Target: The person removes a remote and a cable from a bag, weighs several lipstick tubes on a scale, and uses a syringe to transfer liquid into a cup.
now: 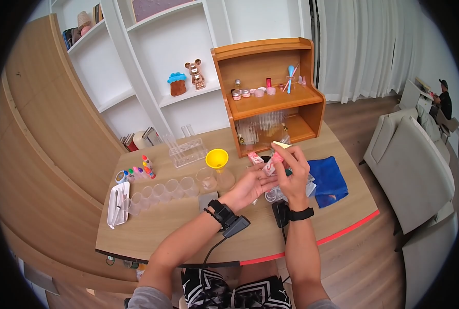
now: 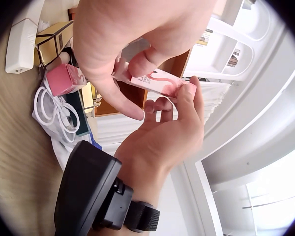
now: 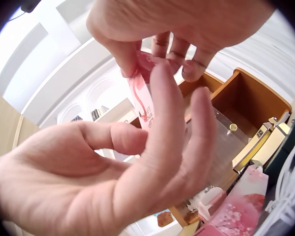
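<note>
A small white-and-pink box (image 1: 270,166) with a flamingo print is held up between my two hands over the table. My left hand (image 1: 248,188) grips its lower end between thumb and fingers. At the pink upper end, the fingertips and thumb of my right hand (image 1: 294,177) pinch the box. In the right wrist view, my left fingers cover much of the box (image 3: 140,93). Below the hands lie another pink box (image 2: 64,80), a coiled white cable (image 2: 51,118) and gold-coloured packages (image 2: 55,42).
A wooden cabinet (image 1: 265,46) with small jars stands at the back. Left of the hands are a yellow funnel (image 1: 217,158), a test tube rack (image 1: 188,153), several clear cups (image 1: 160,193), coloured bottles (image 1: 146,167) and a white tray (image 1: 111,219). A blue cloth (image 1: 330,177) lies right.
</note>
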Action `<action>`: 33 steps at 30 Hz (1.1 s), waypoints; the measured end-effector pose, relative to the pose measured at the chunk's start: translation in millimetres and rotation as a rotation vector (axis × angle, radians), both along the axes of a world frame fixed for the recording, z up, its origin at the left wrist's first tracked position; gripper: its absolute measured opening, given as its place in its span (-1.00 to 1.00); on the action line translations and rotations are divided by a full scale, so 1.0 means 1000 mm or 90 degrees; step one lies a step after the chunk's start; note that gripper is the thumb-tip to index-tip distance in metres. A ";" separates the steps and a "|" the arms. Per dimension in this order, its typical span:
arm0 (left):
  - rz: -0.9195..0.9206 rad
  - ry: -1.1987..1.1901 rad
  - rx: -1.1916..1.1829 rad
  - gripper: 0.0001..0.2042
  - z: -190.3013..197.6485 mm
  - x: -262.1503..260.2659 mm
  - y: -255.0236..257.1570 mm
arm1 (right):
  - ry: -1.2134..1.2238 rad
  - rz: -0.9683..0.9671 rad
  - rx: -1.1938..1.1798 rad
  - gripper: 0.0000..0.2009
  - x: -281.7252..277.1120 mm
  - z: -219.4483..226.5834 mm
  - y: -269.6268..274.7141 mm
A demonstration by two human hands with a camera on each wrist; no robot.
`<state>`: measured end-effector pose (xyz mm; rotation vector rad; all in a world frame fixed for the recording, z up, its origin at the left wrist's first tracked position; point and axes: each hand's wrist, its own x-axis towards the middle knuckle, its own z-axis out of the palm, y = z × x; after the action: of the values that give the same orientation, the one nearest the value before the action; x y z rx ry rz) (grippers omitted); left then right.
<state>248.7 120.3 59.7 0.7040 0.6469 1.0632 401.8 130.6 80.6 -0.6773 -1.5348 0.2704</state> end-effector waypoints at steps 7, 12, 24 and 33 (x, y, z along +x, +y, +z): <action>0.003 -0.025 0.007 -0.63 -0.016 -0.003 0.008 | 0.006 0.000 -0.009 -0.67 -0.001 -0.005 0.002; 0.014 -0.010 -0.016 -0.68 -0.012 -0.005 0.006 | 0.051 -0.053 0.036 -0.68 -0.002 -0.003 0.007; 0.044 -0.032 -0.039 -0.77 -0.015 -0.009 0.009 | 0.069 -0.037 -0.062 -0.74 -0.001 -0.007 0.012; -0.015 -0.103 -0.069 -0.80 -0.026 -0.020 0.020 | 0.197 0.027 -0.100 -0.74 0.001 -0.021 0.025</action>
<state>228.3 139.9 33.6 0.5238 0.5510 1.0431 402.8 156.0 59.1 -0.6912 -1.2417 0.5082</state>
